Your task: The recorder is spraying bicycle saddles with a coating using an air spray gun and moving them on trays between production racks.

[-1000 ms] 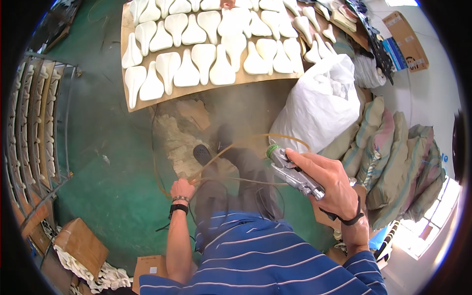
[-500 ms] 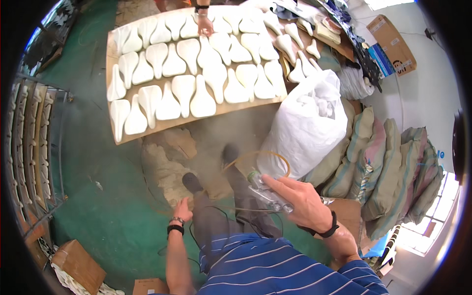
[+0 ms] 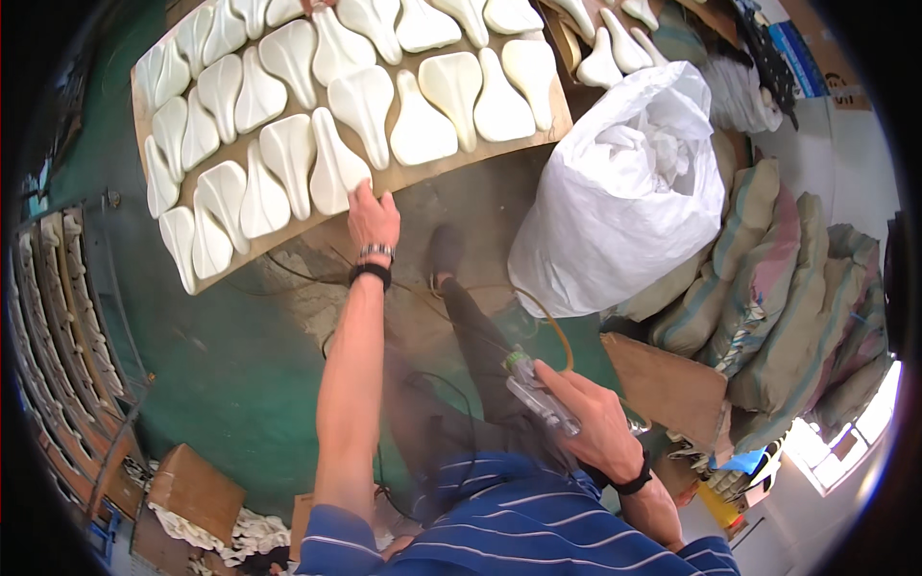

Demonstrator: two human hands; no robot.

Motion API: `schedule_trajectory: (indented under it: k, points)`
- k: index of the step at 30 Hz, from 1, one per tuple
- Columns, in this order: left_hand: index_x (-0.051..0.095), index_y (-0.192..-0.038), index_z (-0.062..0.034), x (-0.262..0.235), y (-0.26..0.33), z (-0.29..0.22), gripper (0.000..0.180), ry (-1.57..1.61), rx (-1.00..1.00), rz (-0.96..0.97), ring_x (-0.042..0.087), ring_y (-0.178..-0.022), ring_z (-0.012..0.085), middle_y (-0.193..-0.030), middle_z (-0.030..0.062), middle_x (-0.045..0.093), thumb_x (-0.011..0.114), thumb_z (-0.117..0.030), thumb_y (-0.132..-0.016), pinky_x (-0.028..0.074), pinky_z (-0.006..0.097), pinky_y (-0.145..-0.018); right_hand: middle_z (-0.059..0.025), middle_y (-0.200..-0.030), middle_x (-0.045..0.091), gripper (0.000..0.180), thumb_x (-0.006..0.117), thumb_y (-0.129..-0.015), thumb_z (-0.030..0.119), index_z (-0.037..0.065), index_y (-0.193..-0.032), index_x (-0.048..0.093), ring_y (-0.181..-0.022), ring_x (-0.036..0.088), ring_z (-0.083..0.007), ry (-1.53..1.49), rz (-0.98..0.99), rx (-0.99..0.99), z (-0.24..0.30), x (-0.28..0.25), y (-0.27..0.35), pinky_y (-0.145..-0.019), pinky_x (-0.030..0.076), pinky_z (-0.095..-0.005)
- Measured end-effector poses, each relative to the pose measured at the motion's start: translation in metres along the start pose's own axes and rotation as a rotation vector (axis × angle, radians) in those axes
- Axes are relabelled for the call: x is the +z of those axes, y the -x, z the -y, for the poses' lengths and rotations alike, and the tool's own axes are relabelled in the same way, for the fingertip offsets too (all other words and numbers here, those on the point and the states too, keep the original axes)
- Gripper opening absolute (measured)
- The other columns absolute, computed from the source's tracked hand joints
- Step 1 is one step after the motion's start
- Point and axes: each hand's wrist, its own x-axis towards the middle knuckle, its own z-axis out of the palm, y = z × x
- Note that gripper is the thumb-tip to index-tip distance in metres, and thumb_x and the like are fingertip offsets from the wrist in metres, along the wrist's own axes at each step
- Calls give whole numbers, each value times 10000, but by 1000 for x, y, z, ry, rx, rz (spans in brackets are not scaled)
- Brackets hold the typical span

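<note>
My left hand (image 3: 374, 219) reaches to the near edge of the board, its fingertips at the wide end of a white bicycle saddle pad (image 3: 336, 165). Thumb and forefinger are apart, and the pad lies on the board among the others. In my right hand (image 3: 597, 422), low and to the right, is a spray gun (image 3: 541, 396) with a clear and metallic body and a green part at its front. A yellowish hose (image 3: 554, 331) curves near it.
Rows of white saddle pads (image 3: 421, 125) cover the tilted board (image 3: 480, 158). Another person's hand (image 3: 319, 5) shows at its far edge. To the right stand a large white sack (image 3: 600, 230) and stacked woven bags (image 3: 759, 274). A rack (image 3: 72, 317) stands left; hoses and cables trail around my legs.
My left hand has moved forward from beside my leg to a saddle pad at the board's edge. The view has shifted closer to the board. The spray gun stays in my right hand.
</note>
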Motion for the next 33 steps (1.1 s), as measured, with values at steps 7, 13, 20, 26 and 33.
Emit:
schedule_trajectory:
  k: [7, 13, 20, 26, 33]
  points:
    - [382, -1235, 52, 51, -105, -41, 618, -275, -231, 67, 650, -1006, 446, -1097, 299, 630, 714, -315, -864, 540, 510, -845, -170, -1010, 661, 724, 657, -662, -90, 44, -1365, 546, -874, 643, -381, -120, -60, 217, -57, -4, -1, -741, 512, -413]
    - [437, -1178, 69, 62, -116, -42, 589, -333, -271, 116, 658, -1014, 435, -1047, 299, 672, 714, -345, -863, 529, 490, -874, -179, -1021, 662, 749, 659, -648, -99, 47, -1373, 547, -877, 644, -388, -155, -89, 209, -72, -1, -5, -750, 512, -424]
    - [496, -1133, 84, 52, -128, -16, 536, -319, -141, 149, 649, -996, 461, -1015, 331, 665, 624, -363, -866, 505, 498, -901, -198, -946, 637, 636, 615, -684, -93, 10, -1310, 580, -849, 626, -415, -171, -115, 174, -67, -8, -17, -744, 507, -418]
    - [504, -1263, 57, 31, -101, -23, 608, 235, -317, 269, 708, -738, 381, -1072, 277, 677, 627, -371, -850, 587, 405, -577, -163, -990, 655, 720, 666, -654, -85, 56, -1351, 557, -862, 635, -386, -96, -81, 158, -78, 1, -15, -728, 511, -435]
    - [473, -1131, 80, 57, -80, -13, 528, -282, -167, 23, 651, -948, 456, -1009, 302, 655, 725, -298, -861, 522, 499, -839, -141, -986, 652, 723, 658, -650, -81, 70, -1350, 556, -861, 637, -375, -61, -41, 122, -75, 14, -16, -711, 513, -440]
